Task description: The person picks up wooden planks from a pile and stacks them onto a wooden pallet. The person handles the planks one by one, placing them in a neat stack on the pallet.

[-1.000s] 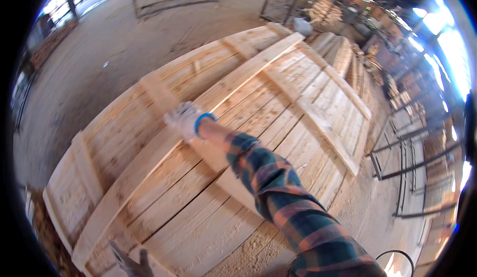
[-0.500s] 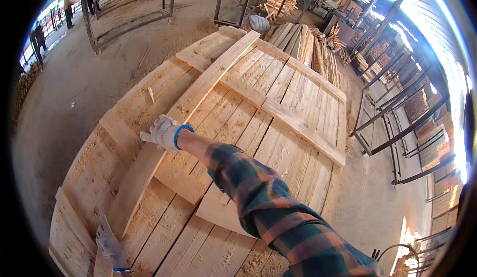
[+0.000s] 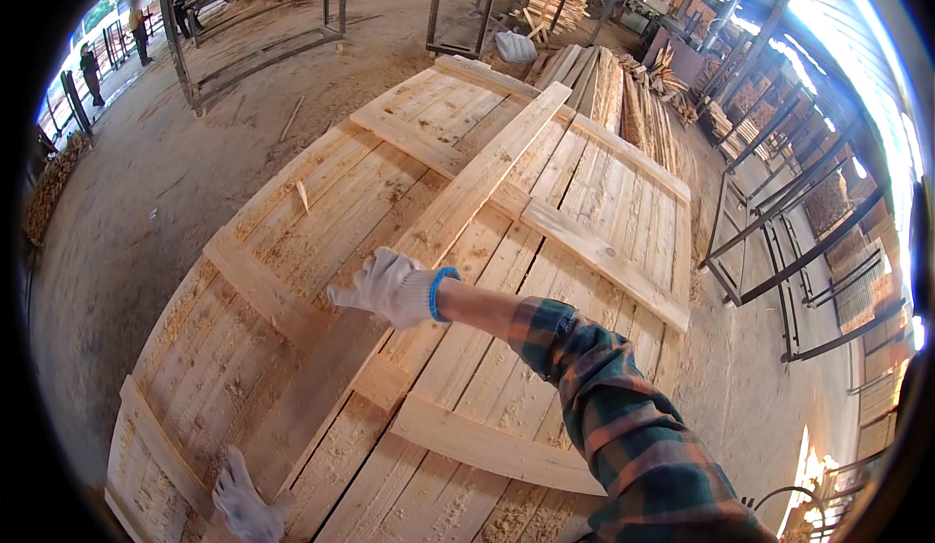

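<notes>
A long pale wooden board (image 3: pixel 484 178) lies slanting across a broad layer of planks (image 3: pixel 341 207) strewn with sawdust. My right hand (image 3: pixel 394 288), in a white knit glove with a blue cuff, grips the board around its middle, fingers over the left edge. Near the lower edge of the view, my gloved left hand (image 3: pixel 243 502) holds the board's near part, its fingers along the left side. Shorter crosswise boards (image 3: pixel 604 261) rest on the planks at intervals, and the long board passes over some of them.
Bundled timber (image 3: pixel 609 95) lies beyond the far end of the stack. Dark metal frames (image 3: pixel 769 251) stand to the right, and another frame (image 3: pixel 263 71) at the far left. A whitish sack (image 3: pixel 515 47) sits behind the stack. Several people (image 3: pixel 139 29) are in the left background.
The long board has shifted to the right across the planks, with both my hands moving along with it. More of the planks on the left now shows.
</notes>
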`<state>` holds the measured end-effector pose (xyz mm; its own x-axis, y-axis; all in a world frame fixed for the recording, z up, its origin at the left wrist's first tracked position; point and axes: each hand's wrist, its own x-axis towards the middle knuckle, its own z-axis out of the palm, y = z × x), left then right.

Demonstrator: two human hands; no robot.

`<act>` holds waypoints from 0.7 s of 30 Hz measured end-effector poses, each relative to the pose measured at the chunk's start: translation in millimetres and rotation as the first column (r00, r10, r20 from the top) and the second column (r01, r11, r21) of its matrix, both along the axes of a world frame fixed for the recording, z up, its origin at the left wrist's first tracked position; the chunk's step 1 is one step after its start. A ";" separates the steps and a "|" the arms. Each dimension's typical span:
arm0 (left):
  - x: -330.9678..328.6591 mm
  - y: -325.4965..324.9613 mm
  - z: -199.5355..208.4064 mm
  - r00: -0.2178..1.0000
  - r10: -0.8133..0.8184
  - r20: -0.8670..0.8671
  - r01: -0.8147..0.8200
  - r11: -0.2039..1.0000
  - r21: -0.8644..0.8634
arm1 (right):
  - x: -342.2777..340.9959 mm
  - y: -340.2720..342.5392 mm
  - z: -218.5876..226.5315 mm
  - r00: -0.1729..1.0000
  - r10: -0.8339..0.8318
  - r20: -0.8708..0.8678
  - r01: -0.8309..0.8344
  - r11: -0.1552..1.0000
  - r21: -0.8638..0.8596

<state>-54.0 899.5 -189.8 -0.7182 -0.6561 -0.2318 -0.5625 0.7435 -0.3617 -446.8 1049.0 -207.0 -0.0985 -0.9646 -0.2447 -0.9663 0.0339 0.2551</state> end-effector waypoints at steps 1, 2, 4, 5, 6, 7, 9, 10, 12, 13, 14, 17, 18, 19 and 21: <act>-3.8 -3.4 -3.5 0.991 0.021 -0.135 -0.007 0.995 0.099 | -5.7 1.8 4.5 0.999 -0.005 0.038 0.006 1.000 -0.013; 4.3 -9.5 0.4 0.964 0.090 -0.250 -0.051 0.986 0.159 | -2.8 -14.3 10.4 0.995 0.041 0.095 -0.035 0.997 -0.064; 3.3 -22.3 -18.3 0.927 0.141 -0.349 -0.053 0.966 0.251 | -2.6 -21.0 12.1 1.000 0.024 0.000 -0.024 1.000 0.019; -0.4 -24.5 -20.9 0.937 0.143 -0.320 -0.062 0.966 0.250 | 0.7 -22.9 11.0 0.999 0.032 -0.034 -0.030 0.998 0.060; -3.5 -22.3 -38.2 0.936 0.102 -0.336 -0.033 0.978 0.206 | -6.1 -22.7 -8.6 1.000 0.024 0.008 -0.024 1.000 -0.012; -7.0 -22.9 -55.6 0.935 0.056 -0.350 0.000 0.987 0.159 | -14.3 -20.9 -36.0 0.999 0.015 0.052 -0.010 0.996 -0.085; -19.0 -24.0 -50.9 0.915 0.044 -0.401 0.033 0.982 0.183 | -14.6 0.1 -59.6 0.998 0.012 -0.064 -0.035 0.931 -0.363; -19.7 -23.1 -51.5 0.917 0.058 -0.396 0.018 0.983 0.185 | -4.2 14.3 -59.9 0.992 -0.010 0.128 0.068 0.884 -0.462; -22.5 -25.2 -48.5 0.910 0.076 -0.406 0.006 0.981 0.196 | 23.3 39.4 -39.2 0.891 -0.162 0.423 0.339 0.858 -0.385; -15.6 -25.0 -45.8 0.908 0.099 -0.406 -0.013 0.978 0.208 | 46.7 49.2 -29.1 0.806 -0.301 0.510 0.457 0.863 -0.213; -13.9 -25.8 -42.8 0.910 0.097 -0.404 -0.006 0.975 0.220 | 65.3 59.9 -21.0 0.689 -0.463 0.558 0.571 0.821 -0.023; -12.2 -25.5 -40.2 0.924 0.119 -0.364 -0.043 0.976 0.211 | 109.3 62.6 -8.5 0.634 -0.552 0.541 0.594 0.796 0.116; -13.8 -23.7 -40.9 0.919 0.118 -0.376 -0.034 0.975 0.221 | 114.2 65.4 -16.7 0.669 -0.474 0.573 0.573 0.819 0.008; -13.9 -25.1 -40.2 0.915 0.116 -0.387 -0.026 0.973 0.231 | 116.0 66.7 -21.6 0.628 -0.557 0.543 0.601 0.791 0.117; -6.1 -28.2 -42.5 0.921 0.130 -0.367 -0.042 0.970 0.239 | 118.0 38.7 -11.6 0.551 -0.689 0.472 0.618 0.716 0.325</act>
<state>-60.1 871.3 -232.3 -0.7235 -0.6828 -0.1016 -0.6895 0.7219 0.0587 -328.8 1087.8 -218.6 -0.5124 -0.6508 -0.5603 -0.6543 0.7184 -0.2361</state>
